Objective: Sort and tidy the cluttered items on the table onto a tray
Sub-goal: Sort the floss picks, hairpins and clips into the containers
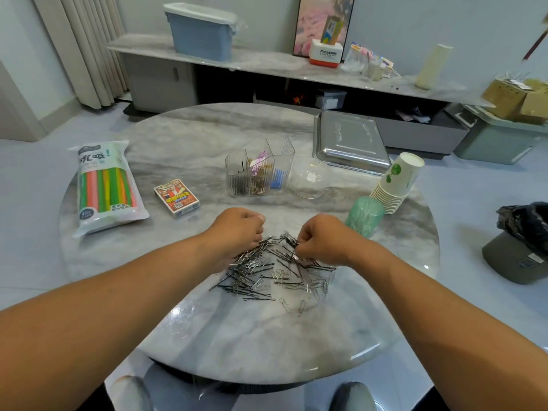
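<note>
A mixed pile of silver paper clips and black hairpins (pixel 275 274) lies on the round marble table (pixel 207 134) in front of me. My left hand (pixel 237 232) rests curled on the pile's left edge, its fingers holding a bunch of clips. My right hand (pixel 318 240) is curled at the pile's upper right and pinches a small metal clip at its fingertips. Behind the pile stands a clear divided organizer (pixel 258 170) with hairpins, clips and small coloured items in its compartments. A steel tray (pixel 350 143) sits at the far right of the table.
A pack of coloured straws (pixel 106 188) lies at the left, a card box (pixel 176 197) beside it. A clear dome lid (pixel 310 178), a stack of paper cups (pixel 396 182) and a green roll (pixel 364 216) stand at the right. A low cabinet with boxes runs behind the table.
</note>
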The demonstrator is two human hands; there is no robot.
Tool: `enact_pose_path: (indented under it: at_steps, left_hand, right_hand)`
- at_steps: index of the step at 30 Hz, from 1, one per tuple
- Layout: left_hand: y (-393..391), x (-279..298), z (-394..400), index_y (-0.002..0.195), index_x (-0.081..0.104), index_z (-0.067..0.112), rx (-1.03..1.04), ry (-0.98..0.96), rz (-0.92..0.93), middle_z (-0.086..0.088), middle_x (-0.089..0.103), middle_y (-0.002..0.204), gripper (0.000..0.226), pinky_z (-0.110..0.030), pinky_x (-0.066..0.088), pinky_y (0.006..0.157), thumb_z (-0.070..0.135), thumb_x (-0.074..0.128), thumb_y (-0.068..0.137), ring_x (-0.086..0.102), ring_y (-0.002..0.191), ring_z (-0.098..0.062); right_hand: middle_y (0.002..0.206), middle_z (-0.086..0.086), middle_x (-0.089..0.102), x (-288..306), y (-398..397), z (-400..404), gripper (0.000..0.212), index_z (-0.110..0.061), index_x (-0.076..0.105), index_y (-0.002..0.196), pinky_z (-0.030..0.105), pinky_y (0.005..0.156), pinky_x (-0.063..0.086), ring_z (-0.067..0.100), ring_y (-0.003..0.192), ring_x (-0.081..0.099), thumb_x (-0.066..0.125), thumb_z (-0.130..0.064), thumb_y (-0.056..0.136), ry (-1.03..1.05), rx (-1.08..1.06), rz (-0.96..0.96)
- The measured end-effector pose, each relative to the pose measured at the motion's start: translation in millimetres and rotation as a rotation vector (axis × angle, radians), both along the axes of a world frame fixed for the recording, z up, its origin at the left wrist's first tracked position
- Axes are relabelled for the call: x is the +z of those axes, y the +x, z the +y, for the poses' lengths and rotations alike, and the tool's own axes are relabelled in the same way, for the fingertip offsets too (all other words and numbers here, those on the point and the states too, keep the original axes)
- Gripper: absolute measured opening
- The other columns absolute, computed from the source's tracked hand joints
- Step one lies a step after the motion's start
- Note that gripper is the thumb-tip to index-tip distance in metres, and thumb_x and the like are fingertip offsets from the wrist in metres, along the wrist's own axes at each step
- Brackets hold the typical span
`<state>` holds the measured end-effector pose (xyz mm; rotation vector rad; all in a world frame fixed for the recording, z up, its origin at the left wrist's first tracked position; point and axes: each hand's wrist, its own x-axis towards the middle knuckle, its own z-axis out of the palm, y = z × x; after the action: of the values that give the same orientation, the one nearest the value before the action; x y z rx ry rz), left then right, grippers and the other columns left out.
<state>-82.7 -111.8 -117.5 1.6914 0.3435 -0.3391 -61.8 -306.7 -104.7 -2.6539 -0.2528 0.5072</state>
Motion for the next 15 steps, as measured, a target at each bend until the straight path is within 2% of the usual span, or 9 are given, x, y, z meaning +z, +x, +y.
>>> enact_pose_path:
  at_steps: [1,3,6,7,9,11,13,15]
  left_hand:
    - [-1,2,-2,0.134,0.054,0.004,0.030,-0.108,0.061,-0.014,0.065,0.117,0.034,-0.039,0.053,0.101,0.022,0.053,0.104,0.066,0.107,-0.024]
    - [-4,7,-5,0.143,0.043,-0.001,0.079,-0.290,0.160,-0.022,0.058,0.135,0.044,-0.040,0.048,0.106,0.023,0.047,0.107,0.059,0.123,-0.032]
    - [-12,13,-14,0.141,0.044,-0.002,0.100,-0.472,0.260,-0.026,0.054,0.138,0.044,-0.042,0.046,0.107,0.027,0.042,0.109,0.055,0.126,-0.036]
    - [-15,15,-18,0.138,0.046,-0.001,0.081,-0.517,0.277,-0.024,0.058,0.132,0.042,-0.041,0.048,0.105,0.029,0.042,0.109,0.058,0.120,-0.034]
    - [-20,18,-25,0.132,0.054,-0.003,0.050,-0.611,0.284,-0.018,0.065,0.108,0.040,-0.037,0.053,0.096,0.028,0.043,0.108,0.063,0.092,-0.026]
    - [-22,17,-31,0.129,0.056,-0.007,0.056,-0.657,0.273,-0.015,0.059,0.090,0.040,-0.037,0.051,0.099,0.025,0.044,0.108,0.054,0.074,-0.019]
    - [-22,15,-32,0.128,0.057,-0.007,0.061,-0.646,0.259,-0.012,0.054,0.088,0.039,-0.035,0.051,0.095,0.024,0.043,0.108,0.047,0.071,-0.017]
    - [-21,14,-29,0.129,0.059,-0.004,0.043,-0.638,0.258,-0.010,0.053,0.087,0.037,-0.027,0.053,0.077,0.022,0.043,0.108,0.043,0.070,-0.016]
  right_hand:
    - [0.054,0.000,0.057,3,1,-2,0.022,-0.008,0.064,0.060,0.025,0.052,0.042,0.013,0.051,0.046,0.071,-0.011,0.080,0.082,-0.059,0.033]
    - [0.056,0.003,0.064,8,1,-1,0.016,-0.008,0.070,0.067,0.025,0.051,0.046,0.012,0.049,0.051,0.077,-0.011,0.081,0.270,-0.182,0.127]
    - [0.058,0.006,0.065,11,-2,10,0.010,-0.006,0.072,0.075,0.023,0.050,0.047,0.013,0.051,0.053,0.079,-0.008,0.082,0.516,-0.334,0.260]
    - [0.058,0.006,0.064,12,-4,15,0.009,-0.006,0.072,0.076,0.023,0.051,0.046,0.014,0.051,0.053,0.078,-0.007,0.083,0.551,-0.357,0.275]
    - [0.057,0.008,0.063,13,-7,25,0.008,-0.003,0.073,0.077,0.022,0.047,0.045,0.014,0.047,0.051,0.077,-0.007,0.082,0.578,-0.384,0.273]
    - [0.057,0.011,0.063,13,-11,33,0.011,0.001,0.074,0.074,0.021,0.045,0.046,0.013,0.043,0.051,0.075,-0.006,0.083,0.580,-0.395,0.224]
    - [0.061,0.014,0.066,12,-15,38,0.011,0.000,0.076,0.074,0.021,0.048,0.051,0.014,0.046,0.055,0.075,-0.005,0.084,0.584,-0.393,0.170]
    - [0.066,0.017,0.070,12,-18,40,0.008,-0.003,0.077,0.077,0.023,0.054,0.055,0.015,0.052,0.059,0.074,-0.002,0.084,0.595,-0.366,0.158]
